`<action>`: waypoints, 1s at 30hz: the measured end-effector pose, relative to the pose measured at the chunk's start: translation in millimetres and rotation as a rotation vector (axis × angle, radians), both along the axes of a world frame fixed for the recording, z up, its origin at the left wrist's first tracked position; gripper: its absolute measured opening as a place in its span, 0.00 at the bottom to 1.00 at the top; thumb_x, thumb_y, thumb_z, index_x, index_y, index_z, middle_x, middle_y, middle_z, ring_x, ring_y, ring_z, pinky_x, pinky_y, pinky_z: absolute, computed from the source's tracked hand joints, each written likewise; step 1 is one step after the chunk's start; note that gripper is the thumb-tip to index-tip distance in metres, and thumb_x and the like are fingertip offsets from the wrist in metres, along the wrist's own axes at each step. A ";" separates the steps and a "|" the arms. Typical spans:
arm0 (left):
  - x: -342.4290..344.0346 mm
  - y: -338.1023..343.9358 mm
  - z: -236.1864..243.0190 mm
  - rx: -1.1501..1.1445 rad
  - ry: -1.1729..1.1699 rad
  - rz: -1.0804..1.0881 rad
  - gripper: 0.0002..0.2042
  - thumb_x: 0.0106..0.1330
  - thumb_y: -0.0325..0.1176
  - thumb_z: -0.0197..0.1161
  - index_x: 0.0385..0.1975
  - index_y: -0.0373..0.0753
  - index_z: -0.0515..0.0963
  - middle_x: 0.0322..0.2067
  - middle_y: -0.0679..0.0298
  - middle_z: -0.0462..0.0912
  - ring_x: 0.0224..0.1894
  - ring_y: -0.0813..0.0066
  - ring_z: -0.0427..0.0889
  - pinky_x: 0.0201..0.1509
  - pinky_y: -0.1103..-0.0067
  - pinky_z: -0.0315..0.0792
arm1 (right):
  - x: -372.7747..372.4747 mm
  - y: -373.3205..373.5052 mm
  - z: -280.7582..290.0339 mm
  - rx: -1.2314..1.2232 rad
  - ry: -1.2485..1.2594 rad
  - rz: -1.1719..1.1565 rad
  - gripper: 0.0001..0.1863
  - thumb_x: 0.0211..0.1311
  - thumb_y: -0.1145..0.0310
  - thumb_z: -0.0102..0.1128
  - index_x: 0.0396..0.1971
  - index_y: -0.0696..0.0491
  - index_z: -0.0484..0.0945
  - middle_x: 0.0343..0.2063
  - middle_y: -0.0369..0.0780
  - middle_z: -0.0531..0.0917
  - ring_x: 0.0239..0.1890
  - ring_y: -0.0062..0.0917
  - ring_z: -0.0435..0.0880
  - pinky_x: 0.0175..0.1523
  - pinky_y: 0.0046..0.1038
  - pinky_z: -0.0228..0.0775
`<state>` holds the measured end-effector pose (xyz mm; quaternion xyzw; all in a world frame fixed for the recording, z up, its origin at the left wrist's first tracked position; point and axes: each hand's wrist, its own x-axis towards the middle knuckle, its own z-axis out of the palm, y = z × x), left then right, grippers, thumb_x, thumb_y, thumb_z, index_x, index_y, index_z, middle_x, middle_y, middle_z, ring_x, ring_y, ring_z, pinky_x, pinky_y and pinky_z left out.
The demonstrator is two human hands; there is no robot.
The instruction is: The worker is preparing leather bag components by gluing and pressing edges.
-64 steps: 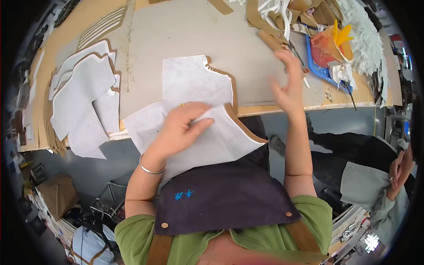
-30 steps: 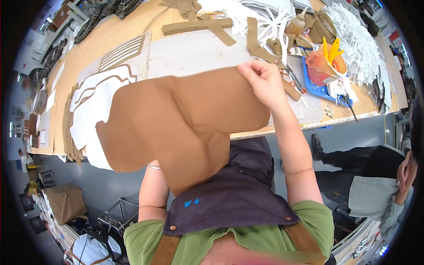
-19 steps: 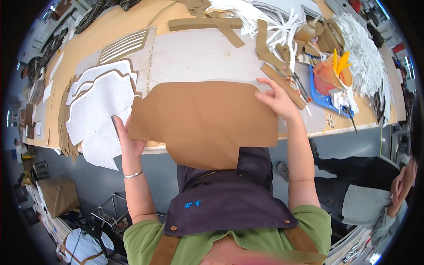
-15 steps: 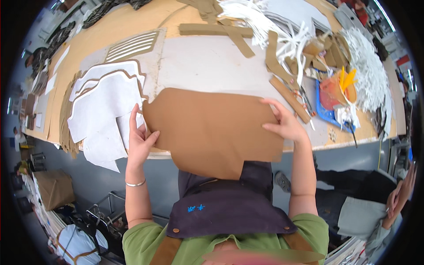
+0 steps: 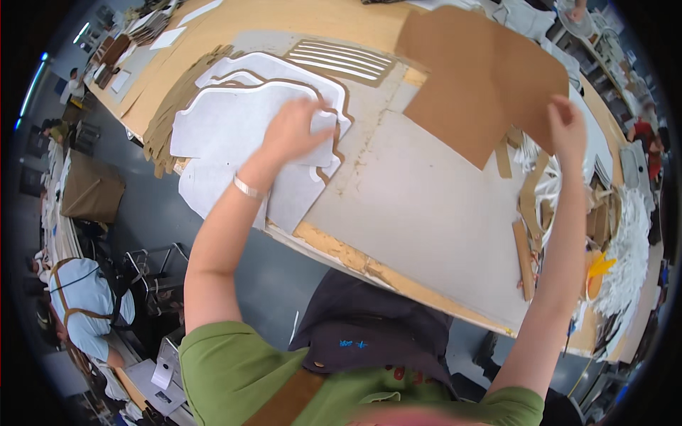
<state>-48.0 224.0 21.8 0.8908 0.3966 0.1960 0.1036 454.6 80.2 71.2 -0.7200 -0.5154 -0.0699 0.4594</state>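
My left hand [image 5: 295, 131] is over a stack of white pieces with brown edges [image 5: 234, 121], fingers apart and partly curled near the stack's right edge; a bracelet circles that wrist. My right hand [image 5: 568, 124], at the right, has its fingertips closed on the lower right edge of a large brown sheet [image 5: 472, 92], which lies over the far right part of the worktable [image 5: 440, 227] and the scraps there. Brown strips [image 5: 167, 124] lie left of the white stack.
A slatted white-and-tan piece [image 5: 341, 60] is behind the stack. White shreds [image 5: 621, 270], a wooden bar [image 5: 524, 263] and yellow-handled items [image 5: 600, 266] crowd the right side. A co-worker in light blue [image 5: 85, 305] is at lower left, beside a wrapped brown box [image 5: 92, 192].
The brown sheet has moved from near my body to the back right with my right hand. My left hand has left it for the white stack. The view has turned leftward.
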 end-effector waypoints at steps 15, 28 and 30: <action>-67.5 -0.1 -60.8 -0.360 -0.676 0.419 0.10 0.70 0.34 0.57 0.45 0.35 0.75 0.41 0.55 0.81 0.45 0.64 0.79 0.49 0.71 0.73 | -304.5 23.5 -91.8 -0.596 0.622 0.666 0.10 0.64 0.70 0.62 0.43 0.56 0.81 0.37 0.36 0.84 0.36 0.18 0.80 0.43 0.24 0.76; 105.1 -128.4 78.6 -0.405 -0.187 -0.871 0.09 0.71 0.28 0.56 0.47 0.36 0.74 0.34 0.59 0.79 0.38 0.65 0.76 0.46 0.71 0.69 | -191.7 -205.6 -64.5 -0.041 1.514 0.446 0.36 0.74 0.38 0.37 0.62 0.55 0.69 0.48 0.43 0.82 0.46 0.27 0.82 0.49 0.32 0.76; 103.4 -146.4 36.8 -0.469 -0.007 -0.978 0.11 0.70 0.26 0.56 0.50 0.38 0.77 0.40 0.60 0.80 0.50 0.64 0.77 0.60 0.68 0.67 | -198.4 -241.3 -48.1 0.035 1.476 0.205 0.32 0.74 0.42 0.41 0.62 0.54 0.68 0.50 0.44 0.81 0.46 0.29 0.82 0.50 0.31 0.77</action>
